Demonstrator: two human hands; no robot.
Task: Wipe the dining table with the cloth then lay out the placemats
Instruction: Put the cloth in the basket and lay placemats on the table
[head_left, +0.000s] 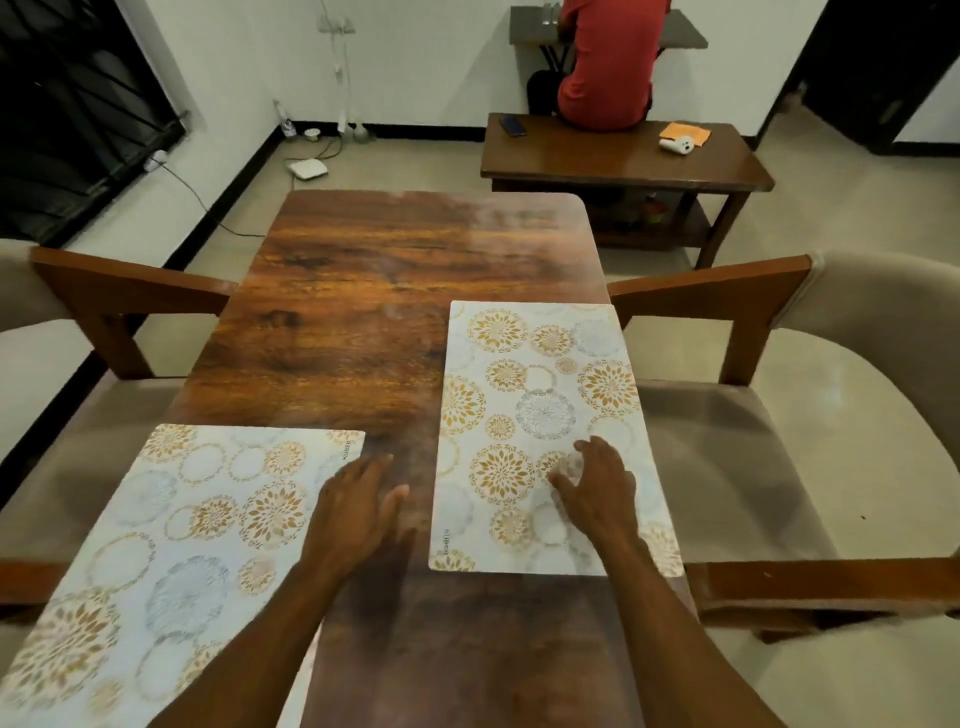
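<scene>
At the near left of the dining table (363, 291), one placemat (197, 525) lies askew, so it probably wants squaring. The left hand (358, 514) lies flat at that mat's right edge, fingers straight and close together, seemingly placed to nudge it. To the right, the second placemat (524, 395) runs along the table's right edge. The right hand (597, 493) presses on it with fingers spread, likely to smooth or steady it. The wood-grain top looks faintly hazed at the far end. An armchair (119, 291) stands on each side on a pale floor. At far right, what may be the cloth (685, 134), orange, sits on a low wooden table (623, 161).
</scene>
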